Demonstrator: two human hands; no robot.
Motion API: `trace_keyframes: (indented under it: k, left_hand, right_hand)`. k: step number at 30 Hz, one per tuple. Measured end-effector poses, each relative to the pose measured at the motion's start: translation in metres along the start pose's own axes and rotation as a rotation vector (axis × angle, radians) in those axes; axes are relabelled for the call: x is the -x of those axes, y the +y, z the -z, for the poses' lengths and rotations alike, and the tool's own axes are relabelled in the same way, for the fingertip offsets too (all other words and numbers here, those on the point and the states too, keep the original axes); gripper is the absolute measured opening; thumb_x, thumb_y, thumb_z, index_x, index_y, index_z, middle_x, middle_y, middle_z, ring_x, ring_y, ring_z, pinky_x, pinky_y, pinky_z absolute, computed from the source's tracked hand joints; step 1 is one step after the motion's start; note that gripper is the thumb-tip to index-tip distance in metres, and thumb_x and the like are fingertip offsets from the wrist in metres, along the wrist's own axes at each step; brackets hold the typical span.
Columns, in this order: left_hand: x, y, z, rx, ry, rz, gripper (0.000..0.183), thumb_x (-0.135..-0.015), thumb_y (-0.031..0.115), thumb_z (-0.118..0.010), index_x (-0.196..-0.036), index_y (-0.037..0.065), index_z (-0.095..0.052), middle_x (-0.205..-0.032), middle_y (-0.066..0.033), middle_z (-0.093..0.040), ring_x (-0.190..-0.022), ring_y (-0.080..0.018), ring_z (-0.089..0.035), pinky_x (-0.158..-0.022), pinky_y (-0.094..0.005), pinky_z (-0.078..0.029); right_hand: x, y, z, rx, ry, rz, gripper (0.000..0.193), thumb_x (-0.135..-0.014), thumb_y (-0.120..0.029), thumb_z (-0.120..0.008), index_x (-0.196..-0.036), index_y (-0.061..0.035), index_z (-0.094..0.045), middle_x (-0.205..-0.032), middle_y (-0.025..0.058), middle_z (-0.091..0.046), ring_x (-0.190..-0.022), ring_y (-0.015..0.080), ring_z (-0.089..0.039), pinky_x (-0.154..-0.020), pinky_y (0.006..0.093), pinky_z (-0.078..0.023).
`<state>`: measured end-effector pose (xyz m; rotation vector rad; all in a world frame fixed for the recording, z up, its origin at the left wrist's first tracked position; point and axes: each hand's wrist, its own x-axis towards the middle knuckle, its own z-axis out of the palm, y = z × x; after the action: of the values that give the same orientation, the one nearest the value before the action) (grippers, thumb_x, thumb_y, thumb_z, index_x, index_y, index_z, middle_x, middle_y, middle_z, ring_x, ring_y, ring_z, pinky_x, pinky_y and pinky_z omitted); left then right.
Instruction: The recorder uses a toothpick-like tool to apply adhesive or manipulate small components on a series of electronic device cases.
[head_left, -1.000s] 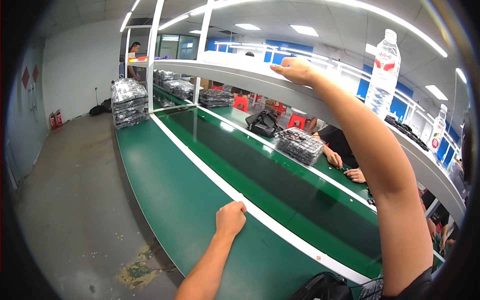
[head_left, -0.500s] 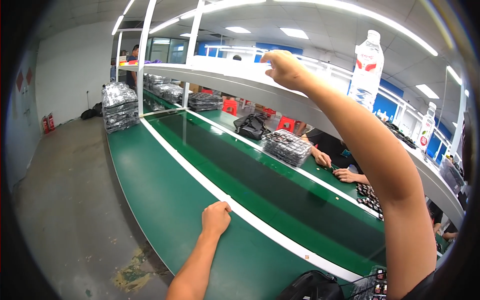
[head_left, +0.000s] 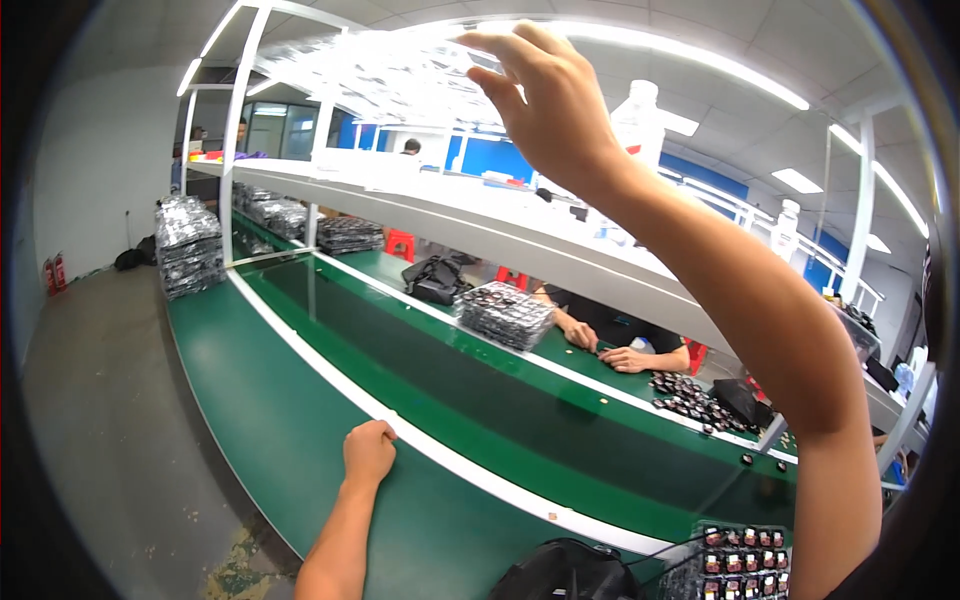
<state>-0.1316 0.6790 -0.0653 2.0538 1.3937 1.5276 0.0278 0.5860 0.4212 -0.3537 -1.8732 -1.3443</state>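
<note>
My right hand (head_left: 550,95) is raised high above the white shelf (head_left: 460,220), with thumb and fingers pinching the edge of a shiny clear plastic tray (head_left: 375,75). The tray is blurred and tilted in the air, glaring under the lights. Low on the green bench (head_left: 250,370), my left hand (head_left: 369,452) rests as a loose fist beside the white strip (head_left: 440,448); nothing shows in it. A black bag (head_left: 565,572) lies near my body. At its right is a clear tray of small black parts (head_left: 740,562).
Across the dark green conveyor belt (head_left: 480,400), a co-worker's hands (head_left: 605,345) handle small parts. Nearby are a stack of filled trays (head_left: 505,315), a pile of black parts (head_left: 700,400) and a black backpack (head_left: 435,280). A plastic bottle (head_left: 638,125) stands on the shelf.
My right hand has risen from the shelf, and the clear plastic tray is now up in the air with it. My left fist stays on the bench. The view has turned right.
</note>
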Motion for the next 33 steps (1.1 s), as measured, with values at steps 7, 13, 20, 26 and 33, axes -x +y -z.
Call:
trace_keyframes:
  k: [7, 13, 20, 26, 33]
  left_hand:
    - [-0.007, -0.011, -0.02, -0.105, 0.003, -0.061, 0.014, -0.079, 0.001, -0.059, -0.078, 0.005, -0.072, -0.081, -0.0207, -0.07, -0.078, -0.0407, -0.07, -0.07, -0.0468, -0.055]
    - [-0.005, -0.065, -0.027, 0.106, 0.07, -0.041, 0.01, -0.083, -0.001, -0.055, -0.076, 0.001, -0.062, -0.073, -0.0205, -0.062, -0.072, -0.0407, -0.062, -0.067, -0.0469, -0.048]
    - [0.027, 0.016, 0.01, -0.14, 0.068, -0.146, 0.012, -0.082, -0.003, -0.052, -0.078, -0.001, -0.063, -0.076, -0.0208, -0.064, -0.071, -0.04, -0.062, -0.067, -0.0464, -0.049]
    - [0.065, 0.035, 0.028, -0.161, 0.169, -0.07, 0.014, -0.08, -0.002, -0.051, -0.078, 0.0, -0.065, -0.075, -0.0207, -0.065, -0.07, -0.0388, -0.061, -0.067, -0.047, -0.048]
    - [0.098, 0.042, 0.047, -0.103, 0.112, -0.043, 0.015, -0.079, -0.003, -0.049, -0.077, -0.003, -0.065, -0.071, -0.017, -0.064, -0.065, -0.0315, -0.06, -0.064, -0.044, -0.048]
  right_hand:
    - [0.061, -0.136, 0.214, 0.071, -0.328, 0.272, 0.041, -0.075, -0.008, -0.078, -0.113, -0.0235, -0.08, -0.08, -0.0017, -0.045, -0.079, 0.0156, -0.051, -0.069, 0.0317, -0.049]
    - [0.115, -0.216, 0.412, 0.242, -0.672, 0.141, 0.038, -0.073, -0.01, -0.079, -0.108, -0.0246, -0.081, -0.086, -0.0046, -0.047, -0.085, 0.0148, -0.05, -0.075, 0.0313, -0.054]
    - [0.219, -0.31, 0.603, 0.496, -0.806, -0.542, 0.033, -0.073, -0.011, -0.085, -0.106, -0.0192, -0.082, -0.087, 0.0009, -0.043, -0.087, 0.0212, -0.053, -0.084, 0.0385, -0.057]
    - [0.272, -0.365, 0.648, 0.457, -0.709, -0.915, 0.035, -0.074, 0.0, -0.075, -0.106, -0.0139, -0.081, -0.09, 0.0044, -0.058, -0.089, 0.0278, -0.061, -0.087, 0.043, -0.055]
    - [0.27, -0.382, 0.653, 0.52, -0.71, -0.856, 0.032, -0.075, -0.005, -0.076, -0.105, -0.0125, -0.079, -0.092, 0.0029, -0.059, -0.089, 0.0248, -0.06, -0.088, 0.0445, -0.054]
